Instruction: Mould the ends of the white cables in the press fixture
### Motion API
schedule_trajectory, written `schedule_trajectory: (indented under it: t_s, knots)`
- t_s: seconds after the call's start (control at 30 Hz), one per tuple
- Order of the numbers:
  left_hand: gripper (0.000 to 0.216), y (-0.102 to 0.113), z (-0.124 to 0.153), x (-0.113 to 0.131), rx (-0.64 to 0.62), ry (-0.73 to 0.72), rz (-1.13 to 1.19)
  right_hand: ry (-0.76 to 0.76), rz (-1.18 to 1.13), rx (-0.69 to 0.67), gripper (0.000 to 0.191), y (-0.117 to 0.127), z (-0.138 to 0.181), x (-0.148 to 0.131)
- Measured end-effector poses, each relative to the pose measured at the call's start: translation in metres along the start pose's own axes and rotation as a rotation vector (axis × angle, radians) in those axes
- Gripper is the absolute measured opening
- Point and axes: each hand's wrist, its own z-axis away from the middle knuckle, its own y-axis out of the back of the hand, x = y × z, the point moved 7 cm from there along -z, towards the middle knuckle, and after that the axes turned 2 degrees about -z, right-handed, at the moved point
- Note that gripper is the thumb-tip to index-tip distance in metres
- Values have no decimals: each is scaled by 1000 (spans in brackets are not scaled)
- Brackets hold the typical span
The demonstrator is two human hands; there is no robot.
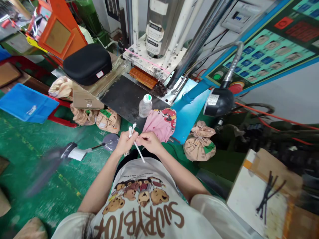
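Observation:
My left hand (126, 143) is closed around a few thin white strips (140, 153), which look like short cables with small blocky ends. Their ends stick up above its fingers, and one long end hangs down toward my shirt. Close against it, my right hand (151, 142) is pinched with thumb and fingertips together. What those fingertips hold, if anything, is hidden. Just beyond the hands lies a pink cloth (160, 125) with a red cartoon print. Behind that stands a clear bottle (145, 108) with a white and green cap on a dark metal plate (119, 96).
Ahead is a press machine (149, 63) with an orange block under its plate. A control panel (259, 56) and black lamp (218, 102) stand right. Brown paper sacks (200, 146) flank the plate. Black strips (267, 194) lie on a box at lower right; a blurred fan (72, 152) is left.

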Motion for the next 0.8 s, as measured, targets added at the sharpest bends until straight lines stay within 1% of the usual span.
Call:
schedule_trajectory:
  t_s: [0.1,0.2,0.3,0.4,0.5,0.57,0.63,0.73,0.8]
  knots:
    - [41,-2,2,-9,39,41,86,-34,-71,-3,43,-2,3,3]
    - [42,6,4,-20,136,95,155,-52,-104,-10,39,-1,9,3]
    - [45,25,3,-30,229,141,212,-71,-158,-41,39,5,17,6]
    - [46,48,0,-35,289,160,259,-141,-257,-74,40,18,22,21]
    - [49,63,-4,-34,339,147,316,-204,-321,-20,44,30,18,36]
    - [50,62,-7,-30,322,134,352,-201,-330,40,47,29,11,37]
    - [50,53,-9,-25,281,124,372,-190,-334,49,48,18,3,31]
    - [47,35,-11,-15,263,105,376,-169,-371,-59,47,-12,-8,13]
    - [46,23,-11,-10,270,95,383,-143,-394,-124,45,-26,-12,4]
